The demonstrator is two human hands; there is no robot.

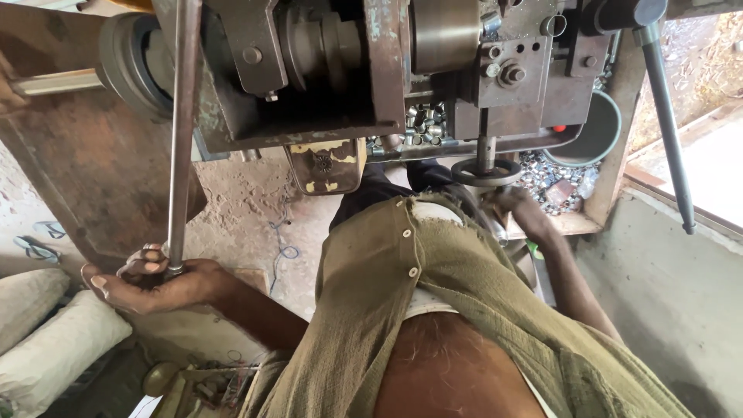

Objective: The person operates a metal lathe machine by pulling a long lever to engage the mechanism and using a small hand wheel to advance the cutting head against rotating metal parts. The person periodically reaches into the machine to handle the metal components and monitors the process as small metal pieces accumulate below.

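Observation:
My left hand [147,280] grips the lower end of a long steel lever rod [183,131] that runs up to a greasy metal machine [371,70]. My right hand [517,207] reaches forward under the machine's right side, right below a round steel handwheel [487,173] on a short vertical shaft. Its fingers are partly hidden, so what they hold is unclear. My olive button shirt [418,294] fills the lower middle of the view.
A second long lever with a dark knob [667,131] hangs at the right. A wooden tray [569,223] holds several small shiny metal rings, and a grey round bowl [596,131] sits above it. White sacks [46,340] lie at the lower left, sandals [35,246] on the dirt floor.

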